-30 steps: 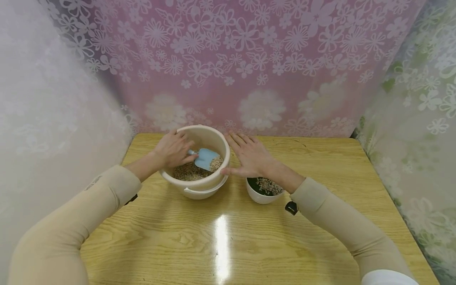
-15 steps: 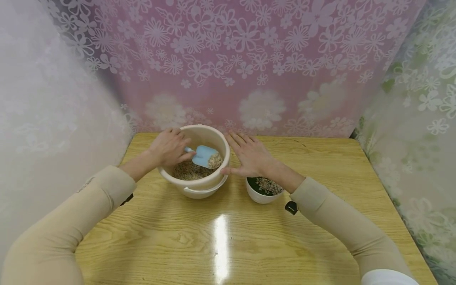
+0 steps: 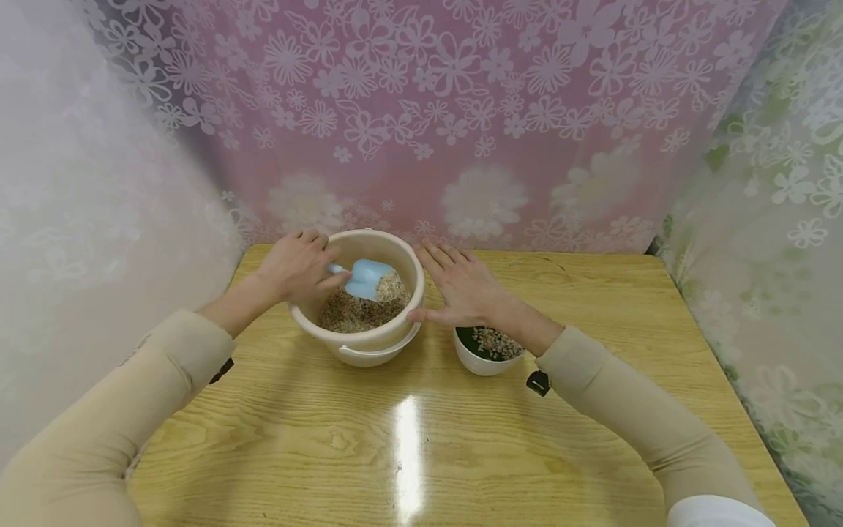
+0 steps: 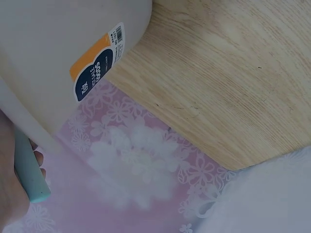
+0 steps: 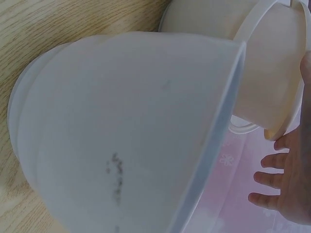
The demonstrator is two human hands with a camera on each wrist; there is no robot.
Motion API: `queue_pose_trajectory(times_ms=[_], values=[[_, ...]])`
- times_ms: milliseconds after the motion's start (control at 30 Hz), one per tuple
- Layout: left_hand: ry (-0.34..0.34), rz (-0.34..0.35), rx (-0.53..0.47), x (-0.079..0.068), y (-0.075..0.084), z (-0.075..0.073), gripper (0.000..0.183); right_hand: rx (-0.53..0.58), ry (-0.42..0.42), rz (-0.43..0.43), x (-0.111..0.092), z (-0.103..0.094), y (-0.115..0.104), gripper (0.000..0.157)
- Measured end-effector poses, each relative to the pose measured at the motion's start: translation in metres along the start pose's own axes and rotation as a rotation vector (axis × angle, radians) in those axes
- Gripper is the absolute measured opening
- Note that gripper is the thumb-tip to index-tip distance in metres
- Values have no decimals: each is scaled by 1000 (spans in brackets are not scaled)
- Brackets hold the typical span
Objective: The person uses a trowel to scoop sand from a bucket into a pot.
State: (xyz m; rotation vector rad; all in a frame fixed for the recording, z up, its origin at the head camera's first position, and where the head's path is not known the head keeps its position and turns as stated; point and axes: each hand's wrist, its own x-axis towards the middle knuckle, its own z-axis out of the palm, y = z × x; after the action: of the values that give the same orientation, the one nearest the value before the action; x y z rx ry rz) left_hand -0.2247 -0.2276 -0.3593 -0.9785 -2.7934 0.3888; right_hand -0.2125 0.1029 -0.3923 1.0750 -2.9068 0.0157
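In the head view my left hand [image 3: 298, 267] grips the handle of a light blue hand trowel [image 3: 361, 278]. The handle's end [image 4: 31, 167] sticks out of the fist in the left wrist view. A heap of pale, coarse grains [image 3: 391, 287] lies on the front of the blade, over the inside of a cream bucket [image 3: 309, 322]. More of the same brownish grains [image 3: 349, 311] cover the bucket's bottom. With fingers straight and spread, my right hand [image 3: 464, 289] rests against the bucket's right rim, its thumb on the edge.
Below my right forearm stands a white pot [image 3: 479, 366] holding pale grains on a dark green surface. The bucket's white handle [image 3: 382, 355] hangs at its front. Behind the wooden table [image 3: 316, 439] rises a pink flowered curtain [image 3: 408, 146].
My left hand has drawn up and to the left, lifting the trowel with its heap of grains off the grains in the bucket. My right hand stays at the rim.
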Motion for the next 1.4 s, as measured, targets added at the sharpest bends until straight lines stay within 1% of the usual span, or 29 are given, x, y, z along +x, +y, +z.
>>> queue_pose_trajectory(times_ms=[167,333,500,667,800,900,1000,1067,1167,1267,1400], values=[[36,9,1,-4,0,-4,55,23,4,11,-2,-2,3,126],[78,31,16,-3,0,-7,54,28,-9,40,-10,-6,9,123],[118,54,33,0,1,-12,52,1,-12,46,-21,-10,15,118],[142,67,8,4,3,-19,53,-18,7,38,-36,-13,21,113],[167,94,-18,8,10,-24,49,-24,32,29,-49,-14,27,112],[193,114,-11,13,17,-27,47,-31,31,29,-60,-14,32,113],[205,120,5,19,24,-29,47,-28,26,22,-70,-14,39,113],[196,121,6,23,30,-31,48,-29,29,9,-77,-13,43,113],[158,123,-2,29,38,-35,49,-41,37,-16,-87,-10,50,114],[104,125,-23,34,47,-38,51,-61,51,-42,-96,-5,57,116],[58,128,-47,42,57,-39,56,-80,65,-63,-106,3,66,117]])
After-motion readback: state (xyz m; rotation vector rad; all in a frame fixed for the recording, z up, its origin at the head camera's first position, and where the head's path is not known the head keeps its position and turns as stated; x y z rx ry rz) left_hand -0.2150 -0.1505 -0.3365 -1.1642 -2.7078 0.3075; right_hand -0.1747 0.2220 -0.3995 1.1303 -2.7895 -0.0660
